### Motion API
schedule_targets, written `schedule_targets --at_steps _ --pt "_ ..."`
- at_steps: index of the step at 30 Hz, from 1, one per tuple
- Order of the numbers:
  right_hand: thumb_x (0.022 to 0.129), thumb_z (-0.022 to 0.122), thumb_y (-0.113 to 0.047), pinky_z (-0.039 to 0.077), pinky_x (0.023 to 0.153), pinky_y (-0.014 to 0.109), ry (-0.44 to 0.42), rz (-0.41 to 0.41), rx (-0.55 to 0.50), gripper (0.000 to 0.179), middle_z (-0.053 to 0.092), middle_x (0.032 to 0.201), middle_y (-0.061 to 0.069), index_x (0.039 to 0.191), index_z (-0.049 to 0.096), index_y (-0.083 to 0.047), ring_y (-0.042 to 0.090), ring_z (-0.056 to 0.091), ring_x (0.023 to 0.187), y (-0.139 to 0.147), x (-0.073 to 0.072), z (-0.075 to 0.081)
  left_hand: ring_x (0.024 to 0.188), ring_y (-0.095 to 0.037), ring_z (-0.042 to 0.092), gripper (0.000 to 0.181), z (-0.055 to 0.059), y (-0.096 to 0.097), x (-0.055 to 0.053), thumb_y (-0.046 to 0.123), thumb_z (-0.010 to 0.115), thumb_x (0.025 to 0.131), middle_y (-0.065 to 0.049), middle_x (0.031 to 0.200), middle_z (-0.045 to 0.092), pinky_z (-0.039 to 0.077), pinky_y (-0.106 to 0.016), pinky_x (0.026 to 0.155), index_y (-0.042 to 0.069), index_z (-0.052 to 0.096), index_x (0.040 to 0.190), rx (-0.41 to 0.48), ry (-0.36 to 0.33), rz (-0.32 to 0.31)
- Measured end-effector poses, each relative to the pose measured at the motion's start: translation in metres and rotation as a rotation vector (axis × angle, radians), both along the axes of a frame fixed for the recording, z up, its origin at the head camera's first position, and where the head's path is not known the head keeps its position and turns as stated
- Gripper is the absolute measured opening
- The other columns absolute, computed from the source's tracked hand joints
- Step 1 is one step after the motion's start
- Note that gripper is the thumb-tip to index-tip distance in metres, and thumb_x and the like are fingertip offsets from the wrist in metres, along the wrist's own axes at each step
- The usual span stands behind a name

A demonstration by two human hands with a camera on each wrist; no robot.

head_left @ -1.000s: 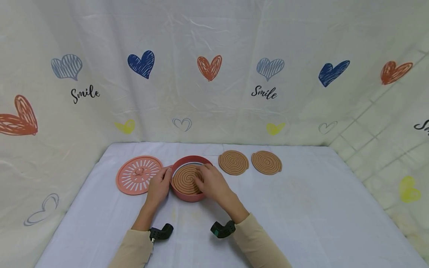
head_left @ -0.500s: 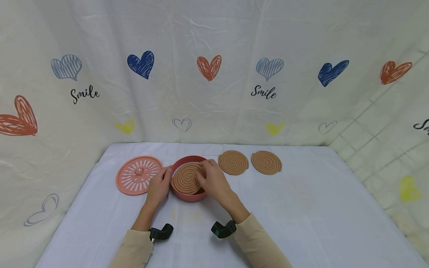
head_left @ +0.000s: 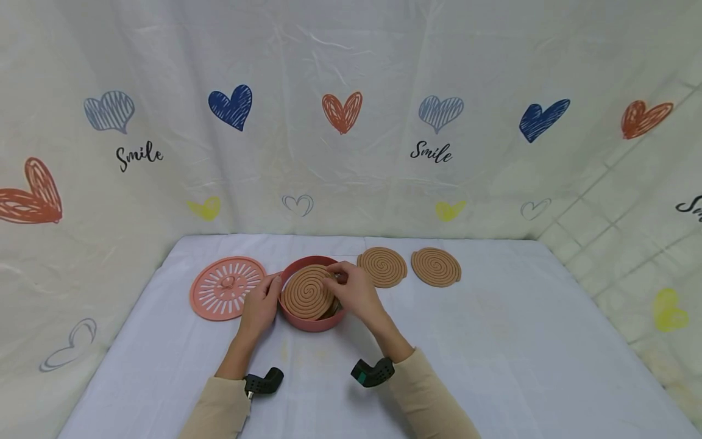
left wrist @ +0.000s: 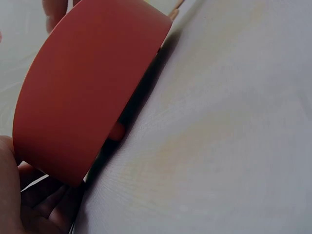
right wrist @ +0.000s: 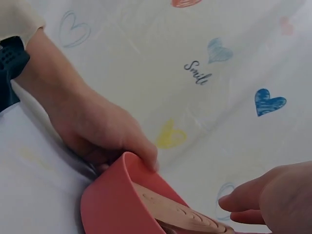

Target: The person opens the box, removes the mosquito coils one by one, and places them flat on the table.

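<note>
A round red mosquito coil holder (head_left: 311, 325) sits on the table, its side wall large in the left wrist view. My left hand (head_left: 260, 306) grips its left side, thumb at the rim and fingers at the outer wall. Inside it leans a brown mosquito coil (head_left: 307, 292), its right edge raised. My right hand (head_left: 355, 289) pinches that raised edge, thumb on the upper face. From the right wrist view the coil (right wrist: 180, 212) slants within the holder (right wrist: 107, 202), and the fingertips of my right hand (right wrist: 280, 197) show beyond its end.
A pink slotted lid (head_left: 211, 311) with a small knob lies left of the holder. Two more mosquito coils, one nearer (head_left: 382, 267) and one farther right (head_left: 436, 266), lie flat behind my right hand. A heart-printed curtain (head_left: 384, 177) rises behind the table.
The coil's right edge has risen, so it tilts more within the holder. My right hand has shifted slightly right and up with it. The left hand stays in place.
</note>
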State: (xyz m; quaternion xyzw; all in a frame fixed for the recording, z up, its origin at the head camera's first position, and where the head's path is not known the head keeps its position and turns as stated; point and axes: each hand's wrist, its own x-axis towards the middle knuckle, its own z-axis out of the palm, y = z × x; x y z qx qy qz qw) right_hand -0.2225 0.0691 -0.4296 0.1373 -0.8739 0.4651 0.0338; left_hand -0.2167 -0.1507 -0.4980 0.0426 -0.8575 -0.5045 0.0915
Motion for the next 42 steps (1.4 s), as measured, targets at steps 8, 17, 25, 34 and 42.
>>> schedule_targets --at_steps 8,17,25,34,42 --pt "0.093 0.072 -0.018 0.057 0.077 0.027 -0.102 0.058 -0.074 0.019 0.073 0.105 0.005 0.111 0.073 -0.012 0.016 0.062 0.09 0.0032 -0.0001 0.0031 0.132 -0.029 0.058 0.049 -0.001 0.0 -0.0004 0.045 0.041 0.106 -0.013 0.134 0.066 0.045 -0.051 0.111 0.011 0.062 0.135 0.001 -0.003 -0.001" --pt "0.093 0.072 -0.016 0.054 0.072 0.021 -0.072 0.124 -0.049 0.018 0.073 0.105 0.004 0.11 0.073 -0.011 0.014 0.061 0.088 0.003 0.0009 0.0026 0.131 -0.029 0.059 0.048 -0.0004 0.0001 0.0004 0.042 0.041 0.107 -0.013 0.134 0.066 0.045 -0.052 0.111 0.011 0.062 0.135 0.002 0.0 0.004" --pt "0.094 0.07 -0.014 0.058 0.076 0.026 -0.099 0.138 -0.017 0.02 0.073 0.111 0.005 0.114 0.073 -0.012 0.015 0.062 0.093 0.0026 0.002 0.0022 0.131 -0.029 0.058 0.049 0.0001 0.0009 0.0008 0.043 0.04 0.107 -0.013 0.135 0.065 0.045 -0.051 0.111 0.01 0.061 0.136 0.007 -0.018 0.002" --pt "0.093 0.071 -0.012 0.06 0.081 0.029 -0.098 0.15 -0.024 0.022 0.072 0.114 0.005 0.115 0.073 -0.013 0.016 0.066 0.097 0.0023 0.0019 0.0045 0.132 -0.029 0.058 0.048 0.0001 0.0007 0.0005 0.043 0.041 0.106 -0.013 0.135 0.066 0.045 -0.051 0.111 0.011 0.062 0.135 0.013 -0.015 0.005" --pt "0.092 0.071 -0.009 0.059 0.074 0.025 -0.085 0.145 -0.052 0.022 0.072 0.112 0.007 0.113 0.073 -0.012 0.015 0.065 0.091 0.0037 0.0019 0.0069 0.131 -0.028 0.058 0.048 -0.0007 0.0008 0.0007 0.044 0.041 0.106 -0.012 0.134 0.066 0.045 -0.05 0.111 0.011 0.062 0.135 0.018 -0.022 0.003"
